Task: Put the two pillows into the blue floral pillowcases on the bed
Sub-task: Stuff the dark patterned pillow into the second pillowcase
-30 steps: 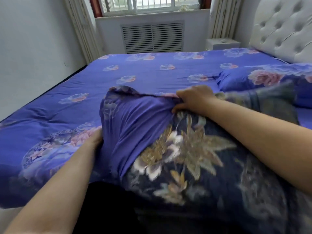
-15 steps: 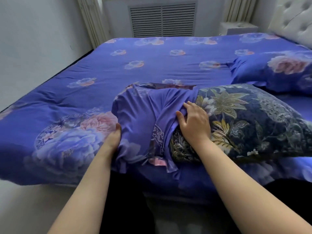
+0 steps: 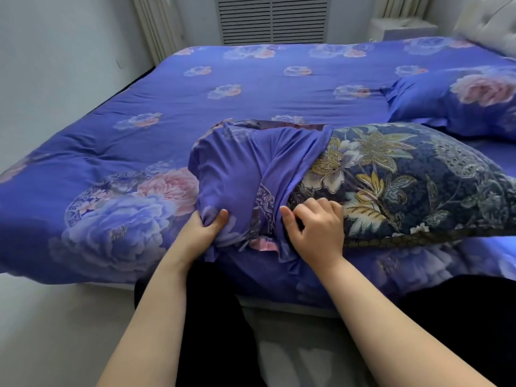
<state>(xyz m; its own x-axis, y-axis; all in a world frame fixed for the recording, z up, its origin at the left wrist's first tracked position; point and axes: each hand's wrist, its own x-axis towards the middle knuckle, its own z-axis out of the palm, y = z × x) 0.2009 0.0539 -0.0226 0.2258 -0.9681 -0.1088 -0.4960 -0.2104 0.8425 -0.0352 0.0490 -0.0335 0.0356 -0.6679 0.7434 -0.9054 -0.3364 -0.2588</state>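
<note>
A dark navy pillow [image 3: 405, 177] with gold and white flowers lies across the near edge of the bed. Its left end sits inside a blue floral pillowcase [image 3: 243, 169], which covers about a third of it. My left hand [image 3: 205, 230] grips the bunched closed corner of the pillowcase. My right hand [image 3: 315, 227] has curled fingers pinching the pillowcase's open hem against the pillow's near side. A second pillow [image 3: 472, 99] in a blue floral case with a pink rose lies at the right, near the headboard.
The bed [image 3: 251, 88] is spread with a matching blue floral cover. A grey wall [image 3: 55, 65] runs along the left. A slatted radiator cover [image 3: 272, 19] and white nightstand [image 3: 402, 26] stand beyond the bed, with a tufted headboard [image 3: 491, 23] at top right. Pale floor [image 3: 55, 331] lies below.
The pillow has come down to lie flat on the bed. My right hand slid from the pillow's top to the hem at its near side. My left hand's thumb now clamps the corner.
</note>
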